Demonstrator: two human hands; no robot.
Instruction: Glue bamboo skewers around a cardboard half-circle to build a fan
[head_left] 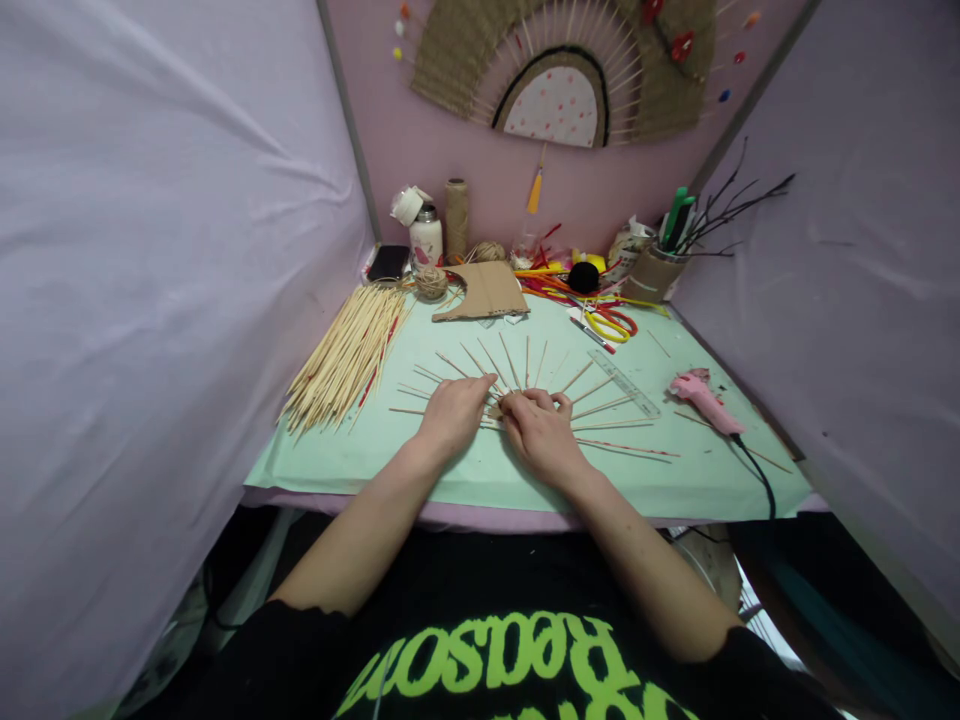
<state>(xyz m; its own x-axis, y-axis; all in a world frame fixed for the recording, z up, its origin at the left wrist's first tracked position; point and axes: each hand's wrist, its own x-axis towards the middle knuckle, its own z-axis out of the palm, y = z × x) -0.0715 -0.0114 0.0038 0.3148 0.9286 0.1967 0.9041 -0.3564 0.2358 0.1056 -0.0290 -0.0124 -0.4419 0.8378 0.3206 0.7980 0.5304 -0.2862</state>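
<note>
Many slender sticks (526, 362) radiate from beneath both hands (454, 410) (541, 425), whose grip I can't tell.

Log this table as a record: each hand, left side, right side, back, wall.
Left hand: at the inner ends of the fanned sticks; grip unclear
Right hand: beside it, fingers curled; grip unclear
Left side: loose stick pile
Right side: clear ruler, pink glue gun
Back: cut cardboard, twine ball
Wall: fan-shaped piece

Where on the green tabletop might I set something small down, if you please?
Bare tabletop shows between the stick bundle and left forearm, and between that and the right forearm. The back is crowded with cardboard, twine and scissors.
</note>
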